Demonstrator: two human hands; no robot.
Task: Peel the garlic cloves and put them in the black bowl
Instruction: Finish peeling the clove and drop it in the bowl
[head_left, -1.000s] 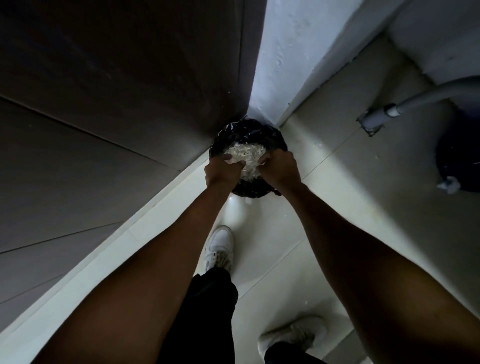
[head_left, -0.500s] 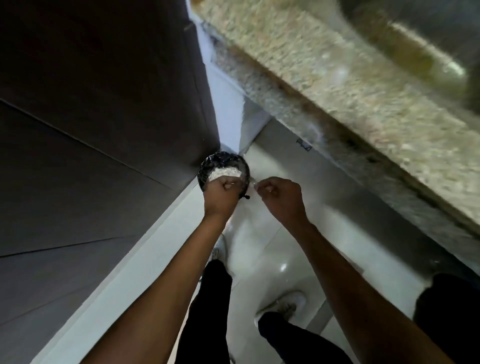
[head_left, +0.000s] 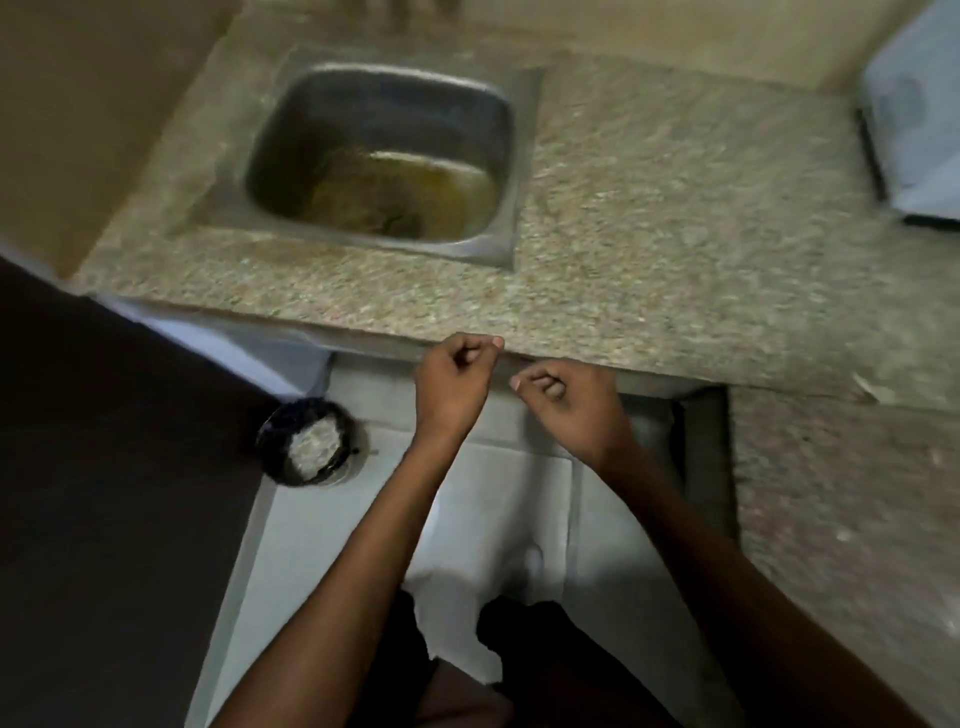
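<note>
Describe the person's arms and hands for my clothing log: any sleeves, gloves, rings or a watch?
Both forearms are bare up to the frame edge, no sleeves showing. The left hand and right hand have no gloves, and no rings, watch or bracelet can be seen. Fingernails look short and unpainted.

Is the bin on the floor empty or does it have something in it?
Not empty. The black-lined bin stands upright on the floor beside the dark cabinet, and a pale heap of what look like garlic skins shows inside its open top.
</note>
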